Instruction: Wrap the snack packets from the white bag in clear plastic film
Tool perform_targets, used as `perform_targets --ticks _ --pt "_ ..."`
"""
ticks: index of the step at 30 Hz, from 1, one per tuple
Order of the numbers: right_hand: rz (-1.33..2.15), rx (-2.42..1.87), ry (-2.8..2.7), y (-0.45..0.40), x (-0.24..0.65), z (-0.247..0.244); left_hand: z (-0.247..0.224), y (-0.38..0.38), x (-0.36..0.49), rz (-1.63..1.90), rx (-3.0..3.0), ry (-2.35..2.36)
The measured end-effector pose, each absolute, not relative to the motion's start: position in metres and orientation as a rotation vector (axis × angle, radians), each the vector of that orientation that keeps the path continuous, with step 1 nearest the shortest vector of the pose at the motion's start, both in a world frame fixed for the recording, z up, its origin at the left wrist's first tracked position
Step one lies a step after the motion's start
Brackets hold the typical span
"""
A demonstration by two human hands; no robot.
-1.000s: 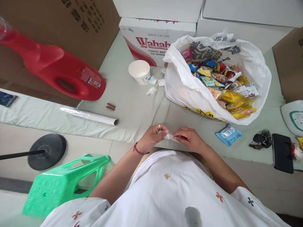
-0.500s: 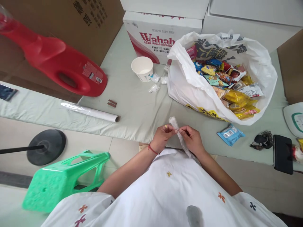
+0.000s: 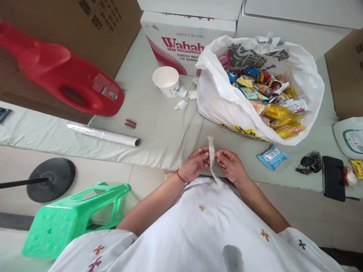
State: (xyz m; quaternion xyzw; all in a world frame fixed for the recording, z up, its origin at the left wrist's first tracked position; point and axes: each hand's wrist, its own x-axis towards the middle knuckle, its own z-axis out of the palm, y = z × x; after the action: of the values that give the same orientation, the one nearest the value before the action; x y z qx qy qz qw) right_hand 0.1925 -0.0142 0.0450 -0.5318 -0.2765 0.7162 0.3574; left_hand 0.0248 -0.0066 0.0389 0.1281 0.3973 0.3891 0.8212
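Note:
A thin, whitish plastic bag, gathered lengthwise into a narrow strip, stands between my hands over the table's front edge. Its lower end hangs down to my white garment. My left hand pinches it from the left with thumb and fingers. From the right, my right hand has its fingertips closed at the strip's other edge. Beyond my hands, a white paper cup stands beside several small folded plastic bundles. A large white carrier bag full of wrapped snacks sits open to the right.
A red jug and a white roll lie at the left, near two brown strips. At the right are a blue packet and a black phone. A green stool is on the floor. Boxes line the back.
The plastic strip has gone from slanted to nearly upright, and my fingertips have moved slightly apart along its sides. The whole view has shifted a little.

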Motion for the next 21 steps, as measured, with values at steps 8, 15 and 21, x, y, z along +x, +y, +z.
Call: perform_targets --ticks 8,15,21 --pt "1.613 -1.44 -0.921 -0.018 0.19 0.028 0.033 -0.009 0.033 0.868 0.491 1.1" --pt "1.462 -1.432 -1.207 -0.011 0.195 0.03 0.028 -0.012 0.033 0.81 0.741 1.207" --pt "1.384 -1.37 -1.395 -0.005 0.189 0.031 0.027 -0.019 0.019 0.912 0.755 1.201"
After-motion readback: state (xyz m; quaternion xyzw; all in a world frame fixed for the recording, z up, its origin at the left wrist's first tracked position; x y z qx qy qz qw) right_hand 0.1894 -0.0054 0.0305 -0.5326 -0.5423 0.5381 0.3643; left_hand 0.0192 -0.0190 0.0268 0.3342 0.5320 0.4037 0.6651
